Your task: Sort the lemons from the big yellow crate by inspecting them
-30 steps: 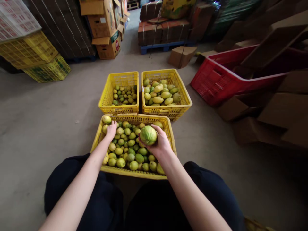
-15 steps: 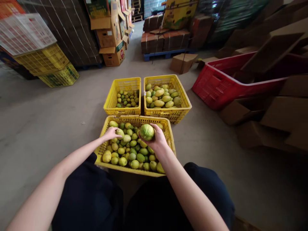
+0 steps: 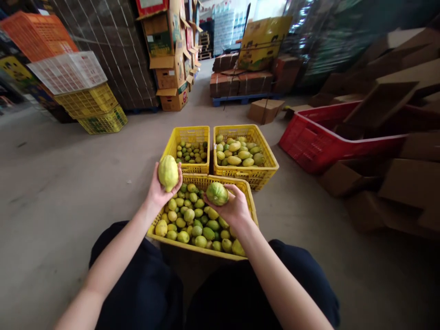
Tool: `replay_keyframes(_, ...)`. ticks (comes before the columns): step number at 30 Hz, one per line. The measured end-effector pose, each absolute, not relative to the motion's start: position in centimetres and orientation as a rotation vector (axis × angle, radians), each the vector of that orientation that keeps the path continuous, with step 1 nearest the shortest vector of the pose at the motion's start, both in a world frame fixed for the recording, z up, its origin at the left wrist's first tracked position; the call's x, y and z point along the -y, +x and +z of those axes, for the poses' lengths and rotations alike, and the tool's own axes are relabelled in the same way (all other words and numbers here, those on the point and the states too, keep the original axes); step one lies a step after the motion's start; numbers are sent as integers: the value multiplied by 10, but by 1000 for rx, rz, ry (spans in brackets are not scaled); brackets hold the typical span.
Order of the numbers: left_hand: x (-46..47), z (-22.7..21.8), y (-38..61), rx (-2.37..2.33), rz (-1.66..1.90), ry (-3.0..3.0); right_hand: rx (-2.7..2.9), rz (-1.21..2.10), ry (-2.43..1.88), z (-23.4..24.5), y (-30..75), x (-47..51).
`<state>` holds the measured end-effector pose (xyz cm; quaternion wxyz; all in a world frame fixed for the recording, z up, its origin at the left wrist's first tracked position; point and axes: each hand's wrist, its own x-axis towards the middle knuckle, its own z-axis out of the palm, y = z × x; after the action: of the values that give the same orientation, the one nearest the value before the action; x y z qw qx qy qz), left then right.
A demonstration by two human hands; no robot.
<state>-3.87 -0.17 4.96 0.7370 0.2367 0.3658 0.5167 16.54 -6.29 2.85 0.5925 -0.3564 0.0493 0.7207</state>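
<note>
A large yellow lemon (image 3: 168, 173) rests in my left hand (image 3: 158, 192), whose fingers curl round it from below. It is held above the far left corner of the near yellow crate (image 3: 206, 251), its tapered end pointing down toward me. My right hand (image 3: 237, 208) is closed round a greener, ribbed lemon (image 3: 217, 194) above the crate's right half. Below both hands, many loose lemons (image 3: 208, 233), yellow to dark green and mixed in size, fill the crate. My hands and forearms hide part of the fruit and rim.
Behind stand two more yellow crates: small greenish fruit in the left crate (image 3: 168, 149), larger yellow fruit in the right crate (image 3: 271, 168). A red bin (image 3: 302, 142) with cardboard is at right. Stacked baskets (image 3: 72, 71) stand at left, cartons (image 3: 172, 78) and a loaded blue pallet (image 3: 240, 98) farther back.
My left hand has come up out of the near crate with a large yellow lemon in it. My right hand still holds the ribbed green lemon, now turned slightly. The view has tilted upward.
</note>
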Motion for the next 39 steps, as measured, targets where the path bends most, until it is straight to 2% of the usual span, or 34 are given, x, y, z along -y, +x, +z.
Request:
replay_keyframes(8, 7, 26, -15, -647, 1058, 216, 28, 1620, -915, 21, 167, 58)
replay_keyframes(16, 5, 47, 2, -382, 964, 278, 317, 1575, -740, 37, 177, 59)
replay_keyframes(23, -3, 51, 0, -289, 953, 195, 326, 1529, -694, 49, 181, 61)
replay_keyframes(39, -2, 32, 23, -372, 1111, 171, 334, 1512, -682, 36, 154, 29)
